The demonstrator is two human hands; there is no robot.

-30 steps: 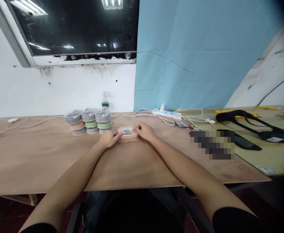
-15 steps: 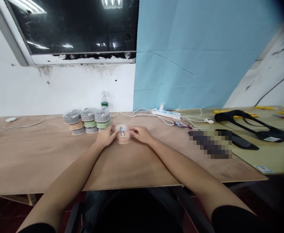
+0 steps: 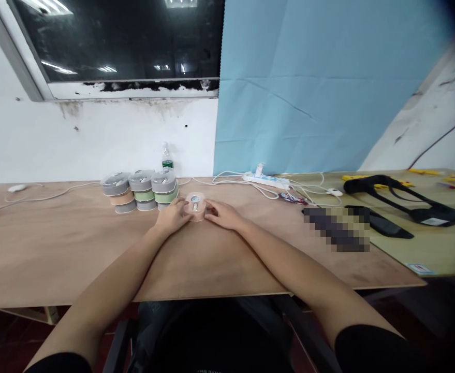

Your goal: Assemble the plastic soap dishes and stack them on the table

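Between my hands on the table is a small round pink container (image 3: pixel 195 206) with a clear top, through which a pale fitting and a bluish round mark show. My left hand (image 3: pixel 172 216) closes on its left side, thumb at the near edge and fingers at the far edge. On the opposite side my right hand (image 3: pixel 224 215) grips it with bent fingers. Just left of my left hand stand stacks of similar round containers: a left stack (image 3: pixel 117 192), a middle stack (image 3: pixel 143 189) and a right stack (image 3: pixel 165 188), in grey, pink and green.
Behind the stacks stands a clear bottle (image 3: pixel 167 156) with a green label. A white power strip (image 3: pixel 266 180) with loose cables lies along the wall. To the right are a black strapped frame (image 3: pixel 401 199) and a blurred-out dark object (image 3: pixel 338 229). The wooden table's (image 3: pixel 219 269) front edge is near me.
The pink container has shifted slightly away from me, and less of its near side shows. Both hands have closed in around it, their thumbs now at its near edge.
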